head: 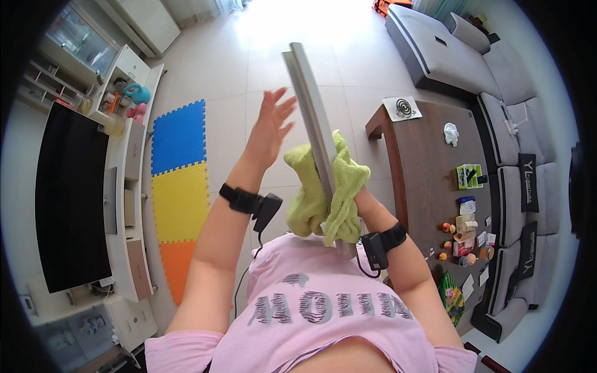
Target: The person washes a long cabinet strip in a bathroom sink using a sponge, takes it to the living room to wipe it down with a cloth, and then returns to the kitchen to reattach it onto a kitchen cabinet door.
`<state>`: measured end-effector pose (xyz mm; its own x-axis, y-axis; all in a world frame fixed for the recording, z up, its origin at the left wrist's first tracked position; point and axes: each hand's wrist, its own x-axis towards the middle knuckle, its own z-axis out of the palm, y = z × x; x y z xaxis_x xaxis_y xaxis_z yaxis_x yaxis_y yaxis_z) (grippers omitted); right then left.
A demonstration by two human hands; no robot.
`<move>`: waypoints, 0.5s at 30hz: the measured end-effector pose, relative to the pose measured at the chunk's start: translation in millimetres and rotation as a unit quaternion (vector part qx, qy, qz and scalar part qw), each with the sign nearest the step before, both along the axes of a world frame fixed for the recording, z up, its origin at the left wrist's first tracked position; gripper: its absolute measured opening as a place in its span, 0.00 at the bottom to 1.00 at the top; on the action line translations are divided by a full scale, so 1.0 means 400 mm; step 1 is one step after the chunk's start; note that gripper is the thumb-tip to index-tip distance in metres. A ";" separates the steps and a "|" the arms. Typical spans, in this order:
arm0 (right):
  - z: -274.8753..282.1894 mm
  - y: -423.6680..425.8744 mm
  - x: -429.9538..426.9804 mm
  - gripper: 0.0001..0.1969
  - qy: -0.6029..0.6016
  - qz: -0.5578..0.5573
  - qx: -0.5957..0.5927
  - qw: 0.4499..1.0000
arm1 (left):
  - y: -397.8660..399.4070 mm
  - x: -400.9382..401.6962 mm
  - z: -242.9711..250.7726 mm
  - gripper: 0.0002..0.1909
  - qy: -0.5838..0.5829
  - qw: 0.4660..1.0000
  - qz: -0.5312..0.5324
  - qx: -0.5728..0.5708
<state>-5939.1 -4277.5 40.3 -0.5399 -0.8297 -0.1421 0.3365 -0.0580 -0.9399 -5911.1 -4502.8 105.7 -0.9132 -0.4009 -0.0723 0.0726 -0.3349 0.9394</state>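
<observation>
A long, grey, grooved profile bar (311, 102) slants upward in front of my body, its lower end close to my pink shirt. A lime-green terry cloth (347, 191) is draped about the bar's lower part and hangs on both sides of it. My right hand (364, 199) is mostly hidden by the cloth and grips it against the bar. To the left of the bar, my left hand (273, 126) is raised with its fingers apart and holds nothing. Its fingertips are near the bar; slight blur shows on them. Each wrist wears a black strapped device with a cable.
On the right, a dark wooden coffee table (426, 154) bears a mosquito coil (403, 108), a green caddy (469, 176), fruit and packages. Beyond stands a grey sofa (508, 196). Foam mats (179, 200) lie left, beside a white TV cabinet (135, 186) and a television (72, 200).
</observation>
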 end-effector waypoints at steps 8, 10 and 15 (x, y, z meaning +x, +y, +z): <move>0.050 -0.048 -0.046 0.25 0.139 0.116 0.183 0.966 | 0.031 -0.033 0.016 0.25 0.111 0.947 -0.064 0.295; 0.101 -0.089 -0.062 0.25 0.059 0.046 0.052 0.996 | 0.052 -0.026 0.025 0.23 0.097 0.955 -0.057 0.275; 0.157 -0.186 -0.049 0.21 0.313 -0.163 -0.030 0.935 | 0.065 -0.055 0.079 0.23 0.117 0.977 0.008 0.178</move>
